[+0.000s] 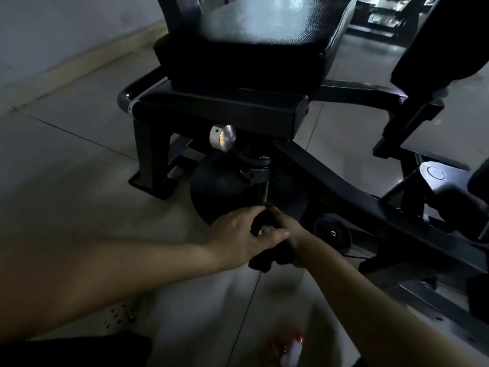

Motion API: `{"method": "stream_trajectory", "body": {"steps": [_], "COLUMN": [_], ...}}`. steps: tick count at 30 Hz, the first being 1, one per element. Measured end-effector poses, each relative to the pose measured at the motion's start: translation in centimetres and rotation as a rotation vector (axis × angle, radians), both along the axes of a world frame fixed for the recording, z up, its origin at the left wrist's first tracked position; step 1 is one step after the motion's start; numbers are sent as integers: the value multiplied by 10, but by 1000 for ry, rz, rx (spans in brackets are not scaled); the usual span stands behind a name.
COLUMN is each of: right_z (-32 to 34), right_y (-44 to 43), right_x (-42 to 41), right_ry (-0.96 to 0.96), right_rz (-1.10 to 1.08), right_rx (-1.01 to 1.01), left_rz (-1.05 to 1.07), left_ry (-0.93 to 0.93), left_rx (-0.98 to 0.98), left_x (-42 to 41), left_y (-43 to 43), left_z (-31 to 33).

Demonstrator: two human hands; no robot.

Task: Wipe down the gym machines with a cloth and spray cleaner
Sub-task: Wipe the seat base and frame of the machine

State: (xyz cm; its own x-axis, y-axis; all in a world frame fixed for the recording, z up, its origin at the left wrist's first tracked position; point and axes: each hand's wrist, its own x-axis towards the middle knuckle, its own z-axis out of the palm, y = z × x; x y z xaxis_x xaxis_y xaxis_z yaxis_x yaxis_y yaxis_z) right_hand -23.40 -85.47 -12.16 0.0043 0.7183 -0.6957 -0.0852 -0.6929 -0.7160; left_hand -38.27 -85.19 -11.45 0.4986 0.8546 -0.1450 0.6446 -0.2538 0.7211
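A black gym machine with a padded seat (254,30) stands ahead on the tiled floor. Below the seat a black weight plate (219,186) sits on a metal post (264,189). My left hand (238,234) curls round the dark end of that post, thumb across a shiny cap (265,230). My right hand (288,234) grips a dark cloth (267,258) pressed against the same post from the right. A blurred white spray bottle with red markings (291,348) stands low in the frame, near my right forearm.
The machine's black frame arm (344,186) runs diagonally to the right, with a small wheel (332,233) under it. A silver knob (222,137) sits under the seat. A white wall with a skirting board (79,67) lies at the left.
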Motion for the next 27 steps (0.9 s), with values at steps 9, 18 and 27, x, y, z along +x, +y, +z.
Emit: {"method": "stream_trajectory", "body": {"steps": [9,18,27], "right_z": [7,-4,14], "right_y": [42,-16,-3], "right_x": [4,-12,-13], "right_ry": [-307,388,319], "right_rz": [254,-230,-240], "right_rx": [-35,-84,-96], "left_rz": [4,90,180], "left_ry": [206,42,-240], "left_rx": [43,81,-219], "left_x": [4,4,4], "left_y": [-5,-7,-13], "left_z": [-13,-15,-18]}}
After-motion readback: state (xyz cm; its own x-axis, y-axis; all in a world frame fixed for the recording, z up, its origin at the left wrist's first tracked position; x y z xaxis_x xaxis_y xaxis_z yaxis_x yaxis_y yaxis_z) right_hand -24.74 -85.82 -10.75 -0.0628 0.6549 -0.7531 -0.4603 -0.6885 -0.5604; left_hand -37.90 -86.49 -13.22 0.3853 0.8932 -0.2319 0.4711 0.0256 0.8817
